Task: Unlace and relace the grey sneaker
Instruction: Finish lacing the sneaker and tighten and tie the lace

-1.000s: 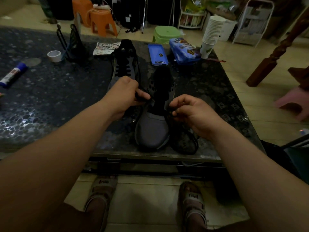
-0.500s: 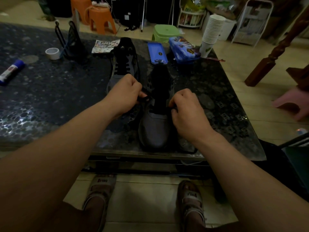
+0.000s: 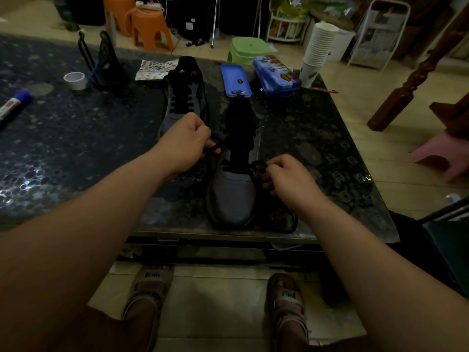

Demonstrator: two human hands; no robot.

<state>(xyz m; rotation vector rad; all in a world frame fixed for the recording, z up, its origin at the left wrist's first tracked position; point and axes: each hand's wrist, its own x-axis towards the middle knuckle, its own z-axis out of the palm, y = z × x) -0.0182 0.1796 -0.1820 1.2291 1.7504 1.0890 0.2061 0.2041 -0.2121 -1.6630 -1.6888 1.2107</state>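
Your left hand [image 3: 186,143] is curled round one stretch of the black lace [image 3: 215,148], pinching it just to the left of the grey sneaker [image 3: 232,196]. Your right hand [image 3: 289,179] pinches another stretch of the same lace against the shoe's right side, near the lowest eyelets. A lace crossing spans that lowest row; the upper rows are too dark to read.

You have two sneakers on the worktop [image 3: 76,138]. The one you are working on stands near the front edge between your hands, toe toward you. The second sneaker [image 3: 185,97], laced in black, stands just beyond your left hand.

Behind them you can count two blue tin pieces: a flat one [image 3: 235,80] and a printed pencil case [image 3: 275,74], side by side. One stack of paper cups [image 3: 318,47] stands at the far right corner. To the left lie one sticker sheet [image 3: 154,69], one black wire stand [image 3: 101,62], one roll of tape [image 3: 74,80] and one glue stick [image 3: 15,104].

On the floor beyond are two orange stools [image 3: 149,29], one green stool [image 3: 247,48] and one pink stool [image 3: 439,153].
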